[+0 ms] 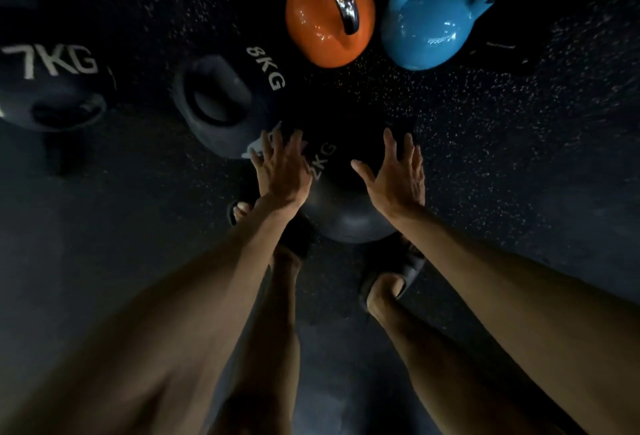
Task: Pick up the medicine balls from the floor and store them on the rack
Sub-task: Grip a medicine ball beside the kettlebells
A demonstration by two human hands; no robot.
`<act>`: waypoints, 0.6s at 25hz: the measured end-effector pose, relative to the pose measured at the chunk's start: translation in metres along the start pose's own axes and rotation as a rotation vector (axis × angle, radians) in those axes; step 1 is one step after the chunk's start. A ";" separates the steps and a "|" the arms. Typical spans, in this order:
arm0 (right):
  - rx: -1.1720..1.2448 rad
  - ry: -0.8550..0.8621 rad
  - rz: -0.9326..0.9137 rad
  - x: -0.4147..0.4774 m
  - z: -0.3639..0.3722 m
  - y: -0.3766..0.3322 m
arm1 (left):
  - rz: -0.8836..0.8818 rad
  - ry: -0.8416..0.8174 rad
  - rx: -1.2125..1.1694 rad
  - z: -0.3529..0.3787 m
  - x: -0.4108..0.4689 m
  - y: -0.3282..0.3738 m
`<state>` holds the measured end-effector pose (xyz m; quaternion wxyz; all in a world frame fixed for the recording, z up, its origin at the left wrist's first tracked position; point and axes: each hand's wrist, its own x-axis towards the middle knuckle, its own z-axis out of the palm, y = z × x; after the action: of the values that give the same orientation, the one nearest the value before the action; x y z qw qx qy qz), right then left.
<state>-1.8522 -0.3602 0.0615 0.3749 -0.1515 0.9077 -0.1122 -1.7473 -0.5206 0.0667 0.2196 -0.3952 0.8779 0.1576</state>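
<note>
Two open, empty hands: left hand (pixel 282 171) and right hand (pixel 394 175) flank the round black rubber medicine ball (pixel 341 208); cup opposite sides low before lifting.

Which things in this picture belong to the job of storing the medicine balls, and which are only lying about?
For the job:
nearest ball, 8KG ball, 7KG ball, left hand, right hand.

Lying about:
orange kettlebell, blue kettlebell.

"7KG" is read in white on the far-left ball (pixel 52 99); "8KG" is seen on the middle ball (pixel 221 105); "2KG", its digit half hidden, on the nearest ball (pixel 346 199).
</note>
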 end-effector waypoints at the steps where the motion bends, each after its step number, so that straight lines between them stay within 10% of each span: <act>1: 0.038 0.030 0.027 0.007 0.000 -0.010 | 0.064 0.004 0.060 -0.006 0.015 -0.004; 15: 0.060 0.158 0.397 0.065 0.015 -0.099 | 0.497 -0.113 0.612 -0.027 0.141 -0.090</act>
<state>-1.8662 -0.4771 0.0407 0.3217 0.0506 0.9425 -0.0746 -1.7687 -0.6781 0.0083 0.3302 -0.0778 0.9398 -0.0414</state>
